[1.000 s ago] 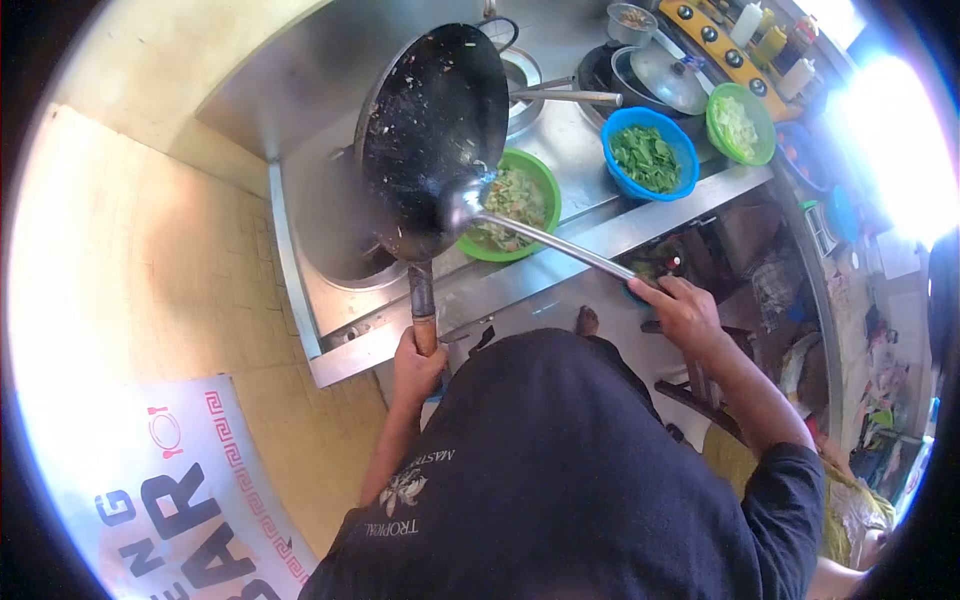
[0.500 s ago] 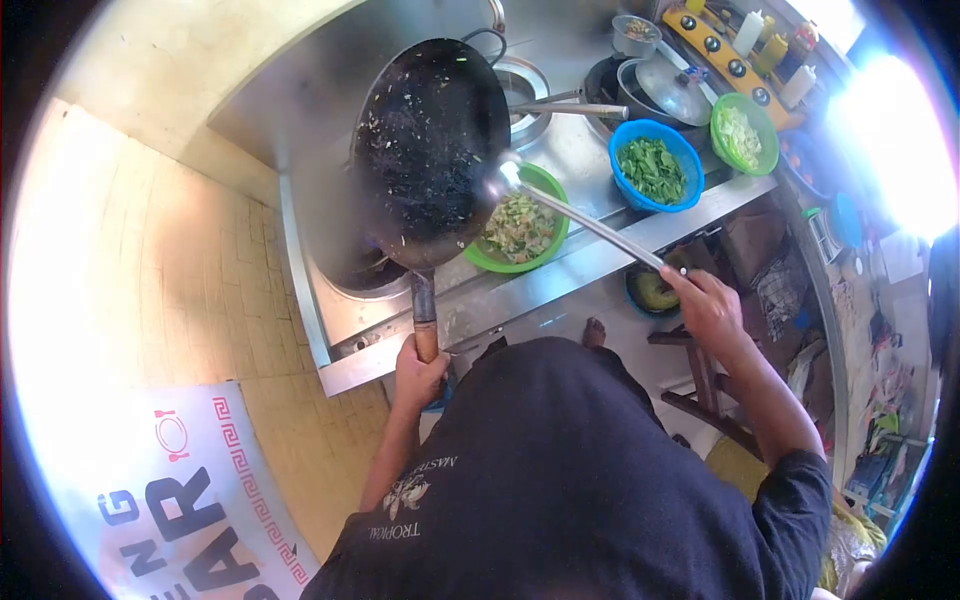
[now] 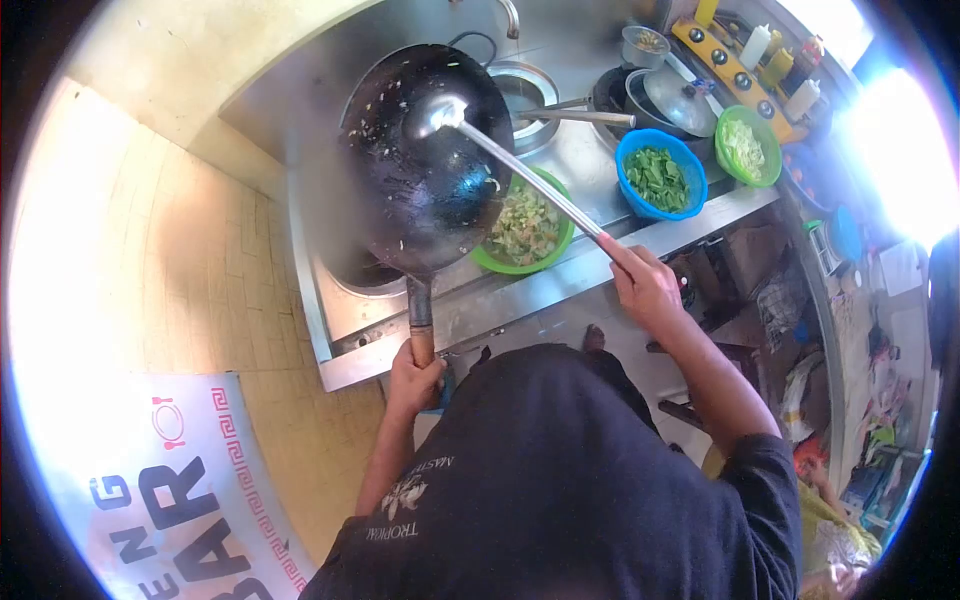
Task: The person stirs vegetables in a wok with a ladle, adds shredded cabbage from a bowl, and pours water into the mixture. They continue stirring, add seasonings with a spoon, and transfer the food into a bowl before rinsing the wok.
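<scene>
My left hand [image 3: 414,380] is wrapped round the wooden handle of a dark wok [image 3: 400,190], which is raised and tilted over the stove. Bits of food cling to its black inner surface. In my right hand [image 3: 648,285] is the long metal handle of a wok spatula [image 3: 530,177], its shiny head inside the wok. Just to the right and partly behind the wok, a green bowl [image 3: 560,240] holds chopped, mixed food. Below the wok, the burner opening [image 3: 365,290] is partly hidden.
A blue basin [image 3: 698,200] of leafy greens and a green bowl [image 3: 768,172] of shredded pale vegetable stand along the counter's right. Behind them are a lidded pan [image 3: 690,110] and a yellow shelf [image 3: 725,65] with bottles. A faucet [image 3: 512,20] is at the back. Part of another person [image 3: 830,520] shows at lower right.
My right hand has moved left and up, bringing the spatula head from the wok's right edge into its middle. My left hand still holds the wok raised.
</scene>
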Demonstrator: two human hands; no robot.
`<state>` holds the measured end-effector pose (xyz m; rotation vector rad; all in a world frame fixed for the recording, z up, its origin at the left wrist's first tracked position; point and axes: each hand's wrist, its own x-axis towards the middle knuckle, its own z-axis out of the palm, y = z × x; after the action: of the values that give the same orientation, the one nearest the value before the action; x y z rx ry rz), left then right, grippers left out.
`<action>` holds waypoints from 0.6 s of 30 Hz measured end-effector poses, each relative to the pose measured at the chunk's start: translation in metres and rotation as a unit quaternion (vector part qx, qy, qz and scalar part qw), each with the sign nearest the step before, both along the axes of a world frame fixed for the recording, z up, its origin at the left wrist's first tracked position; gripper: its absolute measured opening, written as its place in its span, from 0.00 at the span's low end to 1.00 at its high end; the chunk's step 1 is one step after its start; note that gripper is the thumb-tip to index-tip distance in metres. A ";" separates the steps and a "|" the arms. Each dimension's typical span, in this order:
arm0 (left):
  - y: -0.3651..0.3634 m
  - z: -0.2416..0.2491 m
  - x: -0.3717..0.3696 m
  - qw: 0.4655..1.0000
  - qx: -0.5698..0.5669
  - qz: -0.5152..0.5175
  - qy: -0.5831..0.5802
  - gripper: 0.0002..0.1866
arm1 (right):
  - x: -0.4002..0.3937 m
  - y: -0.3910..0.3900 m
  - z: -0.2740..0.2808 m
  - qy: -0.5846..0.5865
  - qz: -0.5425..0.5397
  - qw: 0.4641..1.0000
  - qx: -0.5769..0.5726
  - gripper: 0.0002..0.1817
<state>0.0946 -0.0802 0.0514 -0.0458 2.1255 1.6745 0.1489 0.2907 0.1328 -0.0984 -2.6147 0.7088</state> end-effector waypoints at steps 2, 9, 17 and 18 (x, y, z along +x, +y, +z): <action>-0.004 -0.004 0.000 1.000 -0.004 -0.010 0.024 0.15 | 0.017 0.013 -0.019 -0.058 -0.013 0.997 0.056 0.23; -0.005 0.006 0.000 0.999 -0.036 -0.014 0.017 0.14 | 0.069 0.033 -0.013 -0.070 -0.010 0.990 0.118 0.21; -0.004 0.007 -0.005 0.994 -0.084 -0.028 0.066 0.14 | 0.096 0.031 -0.011 -0.116 -0.021 0.987 0.106 0.21; -0.004 0.007 -0.004 0.994 -0.085 -0.030 0.060 0.14 | 0.105 0.029 -0.008 -0.127 -0.024 0.989 0.075 0.21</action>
<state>0.0901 -0.0842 0.0588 0.0700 2.3304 1.4938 0.2543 0.3199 0.1251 -0.2178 -2.8873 0.5093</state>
